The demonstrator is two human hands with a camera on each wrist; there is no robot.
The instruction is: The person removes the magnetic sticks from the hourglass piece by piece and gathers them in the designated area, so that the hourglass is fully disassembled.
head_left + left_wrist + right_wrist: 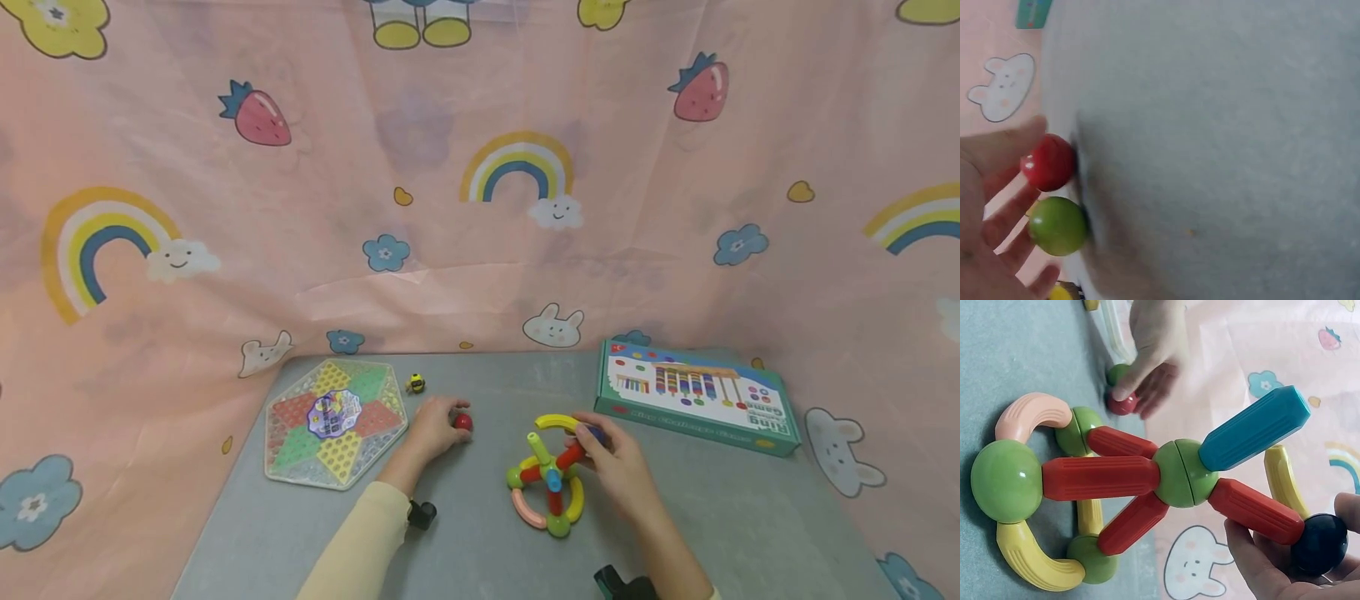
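The left hand (435,427) pinched a red ball (1052,162) beside a green ball (1058,226) above the bench (735,517); the right hand (618,462) gripped the stick-and-ball toy's (1186,474) dark blue ball (1319,545)

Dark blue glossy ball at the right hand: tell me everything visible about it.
The dark blue glossy ball is round, smooth, plastic-looking, nearly black in the right wrist view. The right hand grips it, hiding part of it in the head view. A straight, ribbed red rod ends against it; a curved yellow rod appears to meet it too. It looks raised off the grey table.
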